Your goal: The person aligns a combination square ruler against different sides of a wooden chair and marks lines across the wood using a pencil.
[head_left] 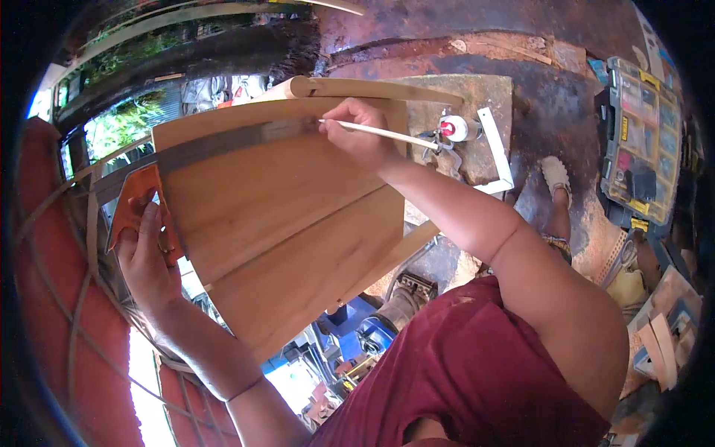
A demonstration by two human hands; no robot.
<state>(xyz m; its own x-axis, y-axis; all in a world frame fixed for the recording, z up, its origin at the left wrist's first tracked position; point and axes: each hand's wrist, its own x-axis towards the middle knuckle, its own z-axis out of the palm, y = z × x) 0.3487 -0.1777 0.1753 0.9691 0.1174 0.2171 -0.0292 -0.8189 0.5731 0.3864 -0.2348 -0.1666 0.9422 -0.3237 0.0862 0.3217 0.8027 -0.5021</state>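
Note:
A wide wooden panel [290, 216] fills the middle of the view, with a dark seam running across it. Along its far edge lies the long metal blade [238, 144] of a saw. At the left, my left hand [149, 261] is wrapped round the saw's orange handle [138, 205], just off the panel's left edge. My right hand [361, 134] pinches a thin, pale pencil-like stick [387, 134]. Its tip is close to the blade's right end; whether it touches the wood I cannot tell.
Behind the panel lies a rounded wooden piece [372, 88]. To the right are a white bottle with a red cap [460, 128], a white square frame [500, 149] and an organizer case [642, 141]. A blue power tool [377, 333] is below the panel.

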